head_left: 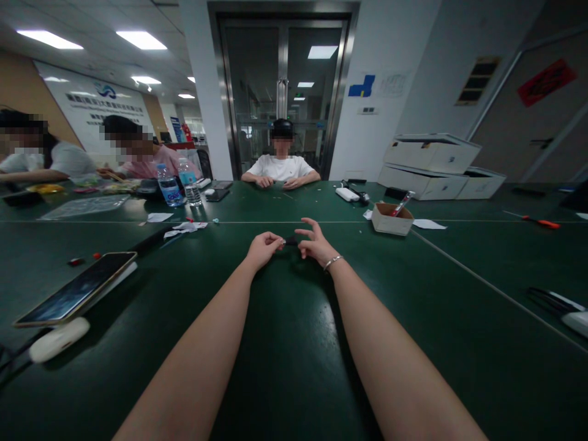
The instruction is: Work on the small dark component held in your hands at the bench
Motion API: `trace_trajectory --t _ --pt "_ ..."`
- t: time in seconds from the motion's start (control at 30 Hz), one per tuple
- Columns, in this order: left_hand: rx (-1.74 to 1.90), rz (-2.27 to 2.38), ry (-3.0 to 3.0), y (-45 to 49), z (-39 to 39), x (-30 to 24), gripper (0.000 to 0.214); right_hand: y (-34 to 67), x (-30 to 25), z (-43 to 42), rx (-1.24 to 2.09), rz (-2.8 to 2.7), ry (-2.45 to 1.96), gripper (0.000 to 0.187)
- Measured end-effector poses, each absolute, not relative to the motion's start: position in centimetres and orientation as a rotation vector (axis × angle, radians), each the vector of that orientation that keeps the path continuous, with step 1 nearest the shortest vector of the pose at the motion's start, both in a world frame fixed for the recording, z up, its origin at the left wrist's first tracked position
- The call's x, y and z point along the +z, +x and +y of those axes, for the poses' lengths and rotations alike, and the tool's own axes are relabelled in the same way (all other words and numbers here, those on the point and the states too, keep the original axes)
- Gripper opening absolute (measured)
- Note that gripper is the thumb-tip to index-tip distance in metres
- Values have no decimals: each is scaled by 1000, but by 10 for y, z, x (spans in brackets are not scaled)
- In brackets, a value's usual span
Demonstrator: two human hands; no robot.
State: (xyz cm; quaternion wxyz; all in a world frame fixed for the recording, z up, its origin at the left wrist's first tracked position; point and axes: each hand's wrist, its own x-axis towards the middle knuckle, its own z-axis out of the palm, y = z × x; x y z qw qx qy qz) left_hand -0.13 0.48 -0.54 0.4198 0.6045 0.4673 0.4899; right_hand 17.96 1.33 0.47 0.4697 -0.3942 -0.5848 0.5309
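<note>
Both my arms reach forward over a dark green table (294, 343). My left hand (263, 248) is curled closed, its fingertips pinching one end of a small dark object (290, 241). My right hand (315, 244), with a bracelet on the wrist, pinches the other end with thumb and forefinger while its other fingers spread upward. The object is tiny and I cannot make out what it is. The two hands almost touch just above the table top.
A phone (76, 288) lies on a white case at the left, with a white oval item (59, 339) nearer. A small cardboard box (392, 218) stands right of the hands. Two water bottles (169, 184), white boxes (432, 153) and an orange-handled tool (542, 222) lie farther off. Three people sit across.
</note>
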Motion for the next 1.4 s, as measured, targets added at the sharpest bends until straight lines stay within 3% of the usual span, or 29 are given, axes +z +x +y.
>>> trace_trajectory --t 0.07,0.23,0.37,0.57,0.7,0.87,1.03,1.2,1.23,1.33,1.4 --pt "1230 1177 1510 -1 4 -5 20 180 6 12 1331 -1400 -1000 73" --pt "1239 1174 1499 0 2 0 18 177 8 14 1290 -1503 -1129 41" --pt "1253 1176 1476 1 0 2 15 179 9 12 1364 -1431 -1002 69" --pt "1264 1171 1469 1 2 0 15 177 10 12 1329 -1475 -1106 44" --pt "1265 1167 1474 0 4 -2 18 178 11 11 1364 -1441 -1007 66" --pt "1257 1157 1468 -1 5 -3 17 176 10 13 1322 -1458 -1127 40" --pt "1276 1152 1465 -2 6 -5 17 178 10 12 1391 -1378 -969 59" --pt "1286 1148 1464 -1 6 -4 16 178 9 12 1359 -1451 -1103 31" --pt "1291 1154 1461 -1 6 -3 16 178 9 12 1350 -1491 -1087 30" --pt "1307 1169 1442 -2 4 -1 16 179 8 12 1375 -1454 -963 54" --pt "1308 1168 1434 -2 4 -1 17 180 8 12 1390 -1394 -975 49"
